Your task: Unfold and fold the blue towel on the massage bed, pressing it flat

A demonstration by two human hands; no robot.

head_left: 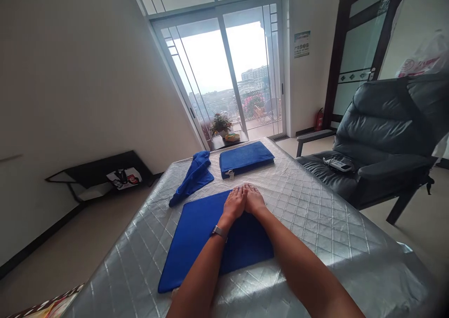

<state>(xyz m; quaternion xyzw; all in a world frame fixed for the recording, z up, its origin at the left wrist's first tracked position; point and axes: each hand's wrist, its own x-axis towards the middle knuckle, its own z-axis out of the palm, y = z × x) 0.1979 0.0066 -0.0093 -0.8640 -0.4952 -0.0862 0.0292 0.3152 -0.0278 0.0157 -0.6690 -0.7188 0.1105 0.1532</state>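
A flat blue cloth (192,238), like a towel, lies spread on the quilted silver mattress (308,220). My left hand (235,203), with a watch on its wrist, lies flat at the cloth's far edge with its fingers stretched forward. Beside it, touching it, my right hand (254,199) rests palm down at the same edge, fingers also straight. Neither hand grips anything that I can see. Just beyond the hands sits a neat stack of folded blue cloths (246,158) with a white tag at its near corner. To its left lies a crumpled blue cloth (195,177).
A dark padded armchair (380,117) stands on the right with a white device (338,163) on its seat. Past the mattress, a small table holds a potted plant (220,122) before glass sliding doors. A black rack with a printed bag (124,177) is at left.
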